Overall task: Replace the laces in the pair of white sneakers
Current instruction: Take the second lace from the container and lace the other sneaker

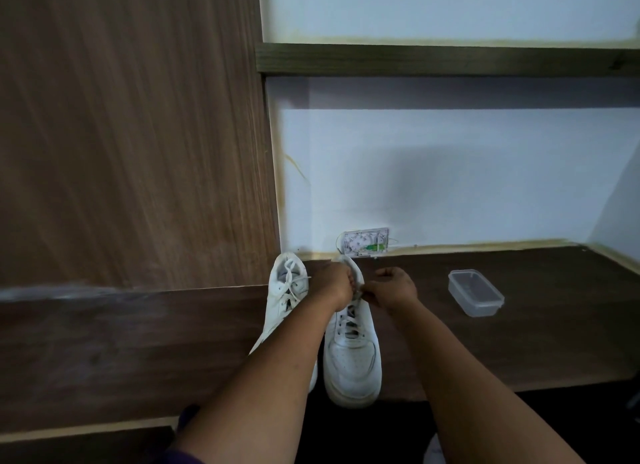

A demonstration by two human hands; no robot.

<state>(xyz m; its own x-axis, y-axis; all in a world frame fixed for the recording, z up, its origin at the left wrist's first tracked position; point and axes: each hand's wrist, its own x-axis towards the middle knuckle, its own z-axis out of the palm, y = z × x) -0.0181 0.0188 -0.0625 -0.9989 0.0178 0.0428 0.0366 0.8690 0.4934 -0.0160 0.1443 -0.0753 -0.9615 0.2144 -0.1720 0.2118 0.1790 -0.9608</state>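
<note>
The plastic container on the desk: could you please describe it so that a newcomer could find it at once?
Start at the dark wooden desk that runs along the white wall. Two white sneakers stand at its middle, with both hands at the right one. To their right lies the plastic container, the only clear, lidded, rectangular box there, standing apart from everything else.

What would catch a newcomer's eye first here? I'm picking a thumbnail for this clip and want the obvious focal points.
First, the pair of white sneakers standing side by side on the dark wooden desk, toes toward the camera. Both hands meet at the top of the right-hand shoe: the left hand and the right hand pinch at its lace. To the right sits a clear plastic container, and a small white wall box sits behind the shoes.
</note>
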